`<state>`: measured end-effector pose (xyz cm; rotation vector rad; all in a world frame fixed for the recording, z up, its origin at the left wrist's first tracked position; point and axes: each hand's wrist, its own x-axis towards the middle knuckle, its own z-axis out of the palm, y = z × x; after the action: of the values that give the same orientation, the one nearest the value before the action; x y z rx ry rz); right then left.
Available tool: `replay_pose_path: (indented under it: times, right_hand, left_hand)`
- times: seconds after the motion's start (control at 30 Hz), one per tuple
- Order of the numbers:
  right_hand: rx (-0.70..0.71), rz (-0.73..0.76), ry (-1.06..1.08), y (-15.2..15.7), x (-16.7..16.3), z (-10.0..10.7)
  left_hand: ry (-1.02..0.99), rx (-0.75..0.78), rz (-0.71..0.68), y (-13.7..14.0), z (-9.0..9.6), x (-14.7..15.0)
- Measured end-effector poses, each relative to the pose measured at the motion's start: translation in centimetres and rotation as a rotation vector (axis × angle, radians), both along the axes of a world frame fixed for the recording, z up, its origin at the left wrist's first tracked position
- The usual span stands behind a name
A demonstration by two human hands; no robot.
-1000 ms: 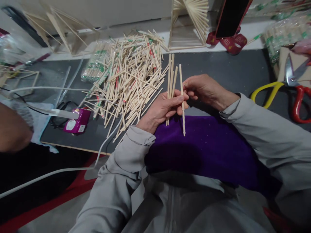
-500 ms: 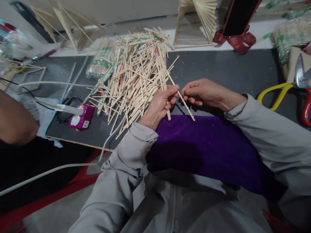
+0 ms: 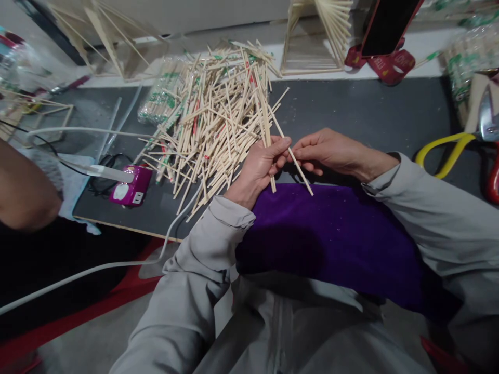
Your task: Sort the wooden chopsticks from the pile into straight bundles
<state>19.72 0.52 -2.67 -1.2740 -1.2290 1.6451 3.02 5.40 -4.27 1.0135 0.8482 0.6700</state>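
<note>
My left hand (image 3: 262, 163) is closed around a few pale wooden chopsticks (image 3: 266, 123), which stick out above and below the fist. One single chopstick (image 3: 304, 181) slants across under its thumb, the lower end pointing down to the right over a purple cloth (image 3: 335, 218) on my lap. My right hand (image 3: 331, 150) has its fingers curled, with thumb and forefinger pinched at the middle of this slanting chopstick, right beside the left fingertips. Behind the left hand lies a large heap of loose chopsticks (image 3: 218, 114), some in printed wrappers.
A clear pack of wrapped chopsticks (image 3: 161, 96) lies left of the heap. At the left are a purple power adapter (image 3: 131, 186) with a white cable and another person's arm (image 3: 27, 189). Stick models (image 3: 317, 39) stand behind. Yellow-and-red-handled shears (image 3: 444, 150) lie at the right.
My right hand has moved slightly left, its fingertips now meeting the slanting chopstick. The left hand keeps its hold, and the view has shifted a little.
</note>
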Motion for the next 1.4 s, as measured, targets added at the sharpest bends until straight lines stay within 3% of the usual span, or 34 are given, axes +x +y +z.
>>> replay_pose_path:
  times: [0.63,0.83,1.1,1.27,1.4]
  right_hand:
    - [-0.071,-0.091,0.121,0.3,-0.1,0.2]
    - [0.0,-0.063,0.076,0.0,0.1,0.1]
    - [0.04,-0.163,-0.006,0.0,-0.4,0.2]
    - [-0.022,-0.335,0.081,0.8,1.0,0.3]
    - [-0.057,-0.244,0.072,0.9,1.2,0.2]
  left_hand:
    - [-0.05,-0.048,0.05,0.2,0.1,-0.1]
    - [-0.048,-0.04,0.037,0.1,0.1,0.0]
    - [-0.024,-0.011,0.03,-0.1,0.3,0.0]
    - [-0.001,0.018,0.146,0.2,0.5,-0.1]
    - [0.026,0.018,0.154,0.3,0.6,-0.1]
